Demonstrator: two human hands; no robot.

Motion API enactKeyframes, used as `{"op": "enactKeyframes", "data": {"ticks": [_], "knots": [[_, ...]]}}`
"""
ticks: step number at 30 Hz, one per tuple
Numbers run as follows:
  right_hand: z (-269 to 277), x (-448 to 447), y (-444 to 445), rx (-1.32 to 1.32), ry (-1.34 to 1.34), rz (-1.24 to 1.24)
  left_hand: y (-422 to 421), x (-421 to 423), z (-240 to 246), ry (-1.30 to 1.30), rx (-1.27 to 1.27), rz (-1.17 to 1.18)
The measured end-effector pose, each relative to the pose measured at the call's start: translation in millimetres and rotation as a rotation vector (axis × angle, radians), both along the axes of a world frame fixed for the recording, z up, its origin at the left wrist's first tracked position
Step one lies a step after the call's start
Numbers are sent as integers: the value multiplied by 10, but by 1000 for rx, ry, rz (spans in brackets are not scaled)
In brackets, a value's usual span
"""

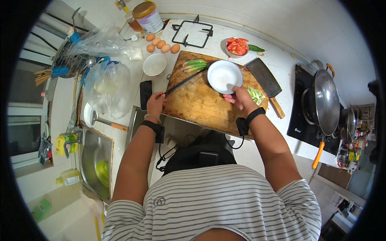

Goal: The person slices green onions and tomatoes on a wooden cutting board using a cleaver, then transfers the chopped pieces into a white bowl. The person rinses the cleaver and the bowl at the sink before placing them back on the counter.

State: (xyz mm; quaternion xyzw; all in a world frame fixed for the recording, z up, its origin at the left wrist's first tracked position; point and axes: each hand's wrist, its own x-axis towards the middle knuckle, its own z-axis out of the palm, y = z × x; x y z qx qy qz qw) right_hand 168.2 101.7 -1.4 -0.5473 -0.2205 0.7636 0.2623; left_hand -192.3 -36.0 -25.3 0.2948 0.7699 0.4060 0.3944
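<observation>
My right hand [240,98] grips the near rim of a white enamel bowl [224,76] with a blue edge, held over the wooden cutting board [199,105]. My left hand [157,101], at the board's left edge, pinches the near end of black chopsticks [184,82]; their far ends reach towards cut scallion pieces [195,65] beside the bowl. Pale green slices [255,95] lie on the board right of my right hand. A cleaver [264,79] rests at the board's right, its wooden handle towards me.
Several eggs [160,44], an empty white bowl [154,64] and a phone [146,95] are left of the board. Beyond it stand a pot support [193,33] and a bowl of cut tomatoes [237,47]. A wok [327,102] is right; a sink [96,162] is left.
</observation>
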Motion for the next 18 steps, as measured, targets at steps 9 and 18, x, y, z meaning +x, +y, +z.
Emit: {"op": "enactKeyframes", "data": {"ticks": [9, 18], "knots": [[1024, -736, -181, 620, -116, 322, 25, -91, 1111, 122, 307, -346], [2247, -3215, -1456, 1266, -182, 629, -1548, -1697, 2398, 424, 503, -99]]}}
